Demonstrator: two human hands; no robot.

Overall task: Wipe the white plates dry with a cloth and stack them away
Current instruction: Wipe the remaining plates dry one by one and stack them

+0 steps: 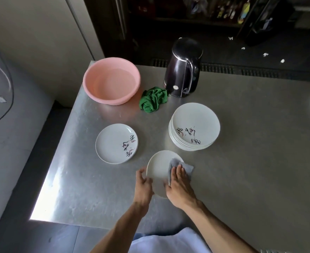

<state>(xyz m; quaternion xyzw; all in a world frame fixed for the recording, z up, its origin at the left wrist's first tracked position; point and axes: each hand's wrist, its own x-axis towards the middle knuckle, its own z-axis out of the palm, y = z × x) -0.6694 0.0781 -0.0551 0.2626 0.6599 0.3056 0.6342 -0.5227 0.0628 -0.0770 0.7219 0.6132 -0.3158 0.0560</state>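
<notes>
A white plate (158,168) is held tilted above the steel table near its front edge. My left hand (144,185) grips its left rim. My right hand (178,187) lies with straight fingers on a grey cloth (177,166) and presses it against the plate's right side. A stack of several white plates (196,123) with black lettering stands to the back right of the hands. To the left lies a small pile of one or two such plates (114,141).
A pink basin (112,81) holding water stands at the back left of the steel table (250,143). A crumpled green cloth (154,99) lies beside a black electric kettle (184,68). The table's left edge drops to the floor.
</notes>
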